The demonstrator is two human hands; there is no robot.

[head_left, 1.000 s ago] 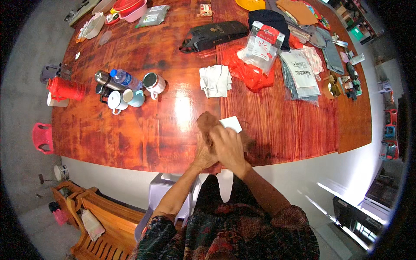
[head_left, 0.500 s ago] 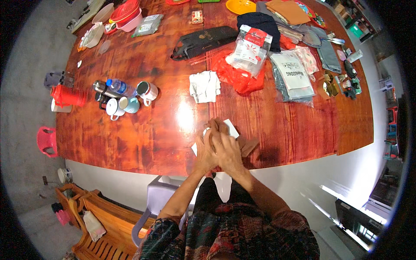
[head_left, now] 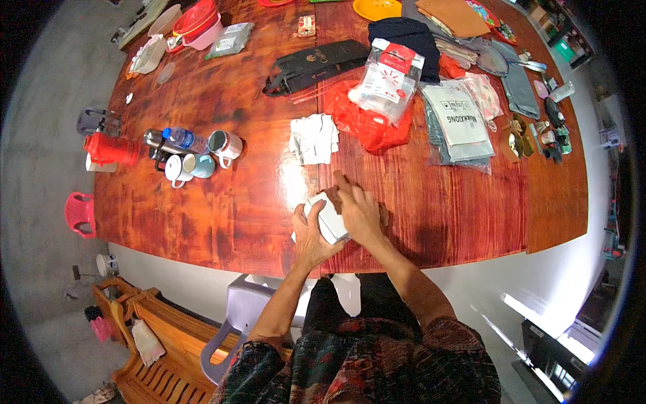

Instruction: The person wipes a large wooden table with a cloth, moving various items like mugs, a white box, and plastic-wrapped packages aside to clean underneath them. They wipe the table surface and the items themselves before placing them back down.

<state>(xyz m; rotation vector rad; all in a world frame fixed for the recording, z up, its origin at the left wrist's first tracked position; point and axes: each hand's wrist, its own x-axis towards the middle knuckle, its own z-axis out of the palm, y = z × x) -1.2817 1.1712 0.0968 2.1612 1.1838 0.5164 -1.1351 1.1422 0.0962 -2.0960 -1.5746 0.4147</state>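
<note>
A white box point(head_left: 326, 219) lies slanted at the near side of the table, in front of me. My left hand point(head_left: 311, 237) grips it from the left, with the thumb along its top and the fingers partly hidden beneath. My right hand point(head_left: 360, 214) is over the box's right edge, fingers bent forward. Brown cloth point(head_left: 332, 196) shows between the right fingers and the box, and a dark brown bit sticks out on the hand's far side. Most of this cloth is hidden under the hand. Beyond the hands lies a crumpled white cloth point(head_left: 314, 139).
Mugs point(head_left: 225, 147), a water bottle point(head_left: 185, 139) and a flask stand at the left. Plastic packages point(head_left: 390, 77) on a red bag point(head_left: 367, 124), a black bag point(head_left: 316, 66) and a flat clothing packet point(head_left: 457, 118) lie farther off. A lilac chair point(head_left: 245, 306) is by my left arm.
My hands were close together over the box, covering most of it. The right hand has shifted right, baring the box's white top. The brown flap beside it is now mostly hidden.
</note>
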